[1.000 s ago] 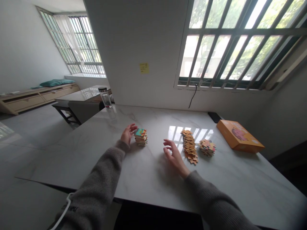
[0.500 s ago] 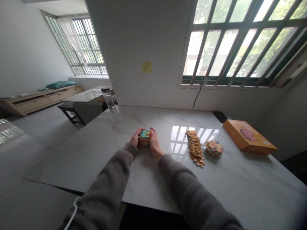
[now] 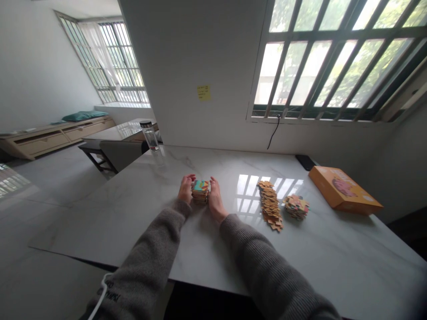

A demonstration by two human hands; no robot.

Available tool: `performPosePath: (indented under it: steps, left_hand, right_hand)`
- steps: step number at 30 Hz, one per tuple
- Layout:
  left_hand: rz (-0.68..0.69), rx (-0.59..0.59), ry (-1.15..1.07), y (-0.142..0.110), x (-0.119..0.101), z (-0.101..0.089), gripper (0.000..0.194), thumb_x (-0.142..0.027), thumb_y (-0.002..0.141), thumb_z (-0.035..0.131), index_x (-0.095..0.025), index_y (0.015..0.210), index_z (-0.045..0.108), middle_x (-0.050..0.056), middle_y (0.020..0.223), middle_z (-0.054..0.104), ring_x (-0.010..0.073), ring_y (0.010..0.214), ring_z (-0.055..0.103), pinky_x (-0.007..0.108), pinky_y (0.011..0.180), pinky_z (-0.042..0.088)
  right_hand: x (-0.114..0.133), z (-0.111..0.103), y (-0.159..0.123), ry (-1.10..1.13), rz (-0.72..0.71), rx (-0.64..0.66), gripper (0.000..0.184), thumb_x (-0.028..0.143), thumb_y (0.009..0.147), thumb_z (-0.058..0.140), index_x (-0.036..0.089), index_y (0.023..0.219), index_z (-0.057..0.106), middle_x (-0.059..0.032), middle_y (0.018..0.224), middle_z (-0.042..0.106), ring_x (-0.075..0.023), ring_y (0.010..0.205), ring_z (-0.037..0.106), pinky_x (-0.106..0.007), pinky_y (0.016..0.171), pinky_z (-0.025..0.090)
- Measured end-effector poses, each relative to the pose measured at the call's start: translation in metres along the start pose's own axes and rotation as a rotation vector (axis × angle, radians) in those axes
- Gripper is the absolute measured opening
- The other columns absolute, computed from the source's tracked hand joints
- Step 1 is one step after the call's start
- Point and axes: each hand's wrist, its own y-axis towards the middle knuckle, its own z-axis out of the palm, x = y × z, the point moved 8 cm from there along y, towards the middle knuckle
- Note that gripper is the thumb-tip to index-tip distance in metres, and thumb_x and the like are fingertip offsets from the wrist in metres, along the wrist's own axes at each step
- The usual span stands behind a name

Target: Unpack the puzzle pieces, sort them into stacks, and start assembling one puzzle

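A small stack of colourful puzzle pieces stands on the white marble table. My left hand is pressed against the stack's left side, fingers together. Against the stack's right side rests my right hand, with its fingers alongside. Both hands cup the stack between them. To the right lie a long leaning row of orange-backed pieces and a smaller colourful pile.
An orange puzzle box lies at the table's right, a dark phone behind it by the wall. A clear water bottle stands at the far left corner. A chair sits beyond the table's left edge.
A second ago my right hand hovered open near the orange row; it has moved left onto the colourful stack. My left hand has closed in on the stack's other side.
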Motion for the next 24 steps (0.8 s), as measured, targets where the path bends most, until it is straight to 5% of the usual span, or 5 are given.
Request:
performPosePath:
  steps: [4, 9, 12, 17, 24]
  left_hand:
    - [0.573, -0.067, 0.474, -0.026, -0.065, -0.001, 0.028, -0.038, 0.091, 0.047, -0.018, 0.102, 0.062, 0.01, 0.102, 0.065, 0.0247, 0.1, 0.059, 0.043, 0.092, 0.047]
    - [0.988, 0.138, 0.561, -0.083, -0.105, 0.046, 0.013, -0.018, 0.085, 0.054, -0.021, 0.094, 0.063, 0.007, 0.092, 0.066, 0.0221, 0.089, 0.059, 0.041, 0.086, 0.049]
    - [1.02, 0.322, 0.523, -0.116, -0.108, 0.083, 0.018, -0.011, 0.082, 0.055, -0.022, 0.094, 0.063, 0.005, 0.09, 0.066, 0.0206, 0.087, 0.058, 0.039, 0.084, 0.05]
    - [0.866, 0.663, 0.57, -0.155, -0.081, 0.155, 0.02, -0.014, 0.083, 0.057, -0.021, 0.1, 0.065, 0.007, 0.098, 0.066, 0.0225, 0.095, 0.059, 0.039, 0.085, 0.052]
    - [0.758, 0.886, 0.643, -0.176, -0.047, 0.232, 0.071, -0.054, 0.077, 0.074, -0.023, 0.137, 0.052, 0.013, 0.144, 0.05, 0.0326, 0.132, 0.047, 0.049, 0.111, 0.042]
  right_hand:
    - [0.03, -0.034, -0.023, -0.164, -0.116, -0.018, 0.05, 0.04, 0.102, 0.03, 0.016, 0.144, 0.041, -0.016, 0.142, 0.049, -0.0239, 0.134, 0.045, -0.045, 0.116, 0.033]
    - [0.081, -0.078, -0.068, -0.501, -0.445, 0.134, 0.047, 0.026, 0.097, 0.045, 0.02, 0.143, 0.043, -0.0131, 0.133, 0.053, -0.0252, 0.126, 0.048, -0.046, 0.111, 0.039]
    - [0.09, -0.112, -0.078, -0.729, -0.532, 0.149, 0.041, 0.018, 0.096, 0.043, 0.024, 0.136, 0.053, -0.0102, 0.125, 0.059, -0.0252, 0.12, 0.051, -0.045, 0.106, 0.039]
    - [0.087, -0.174, -0.057, -1.145, -0.495, 0.04, 0.032, 0.018, 0.096, 0.047, 0.021, 0.124, 0.062, -0.0114, 0.132, 0.059, -0.0289, 0.135, 0.041, -0.047, 0.113, 0.026]
    - [0.074, -0.254, -0.022, -1.314, -0.311, -0.098, 0.037, 0.014, 0.098, 0.036, 0.021, 0.122, 0.062, -0.0087, 0.128, 0.065, -0.0232, 0.123, 0.055, -0.044, 0.113, 0.02]
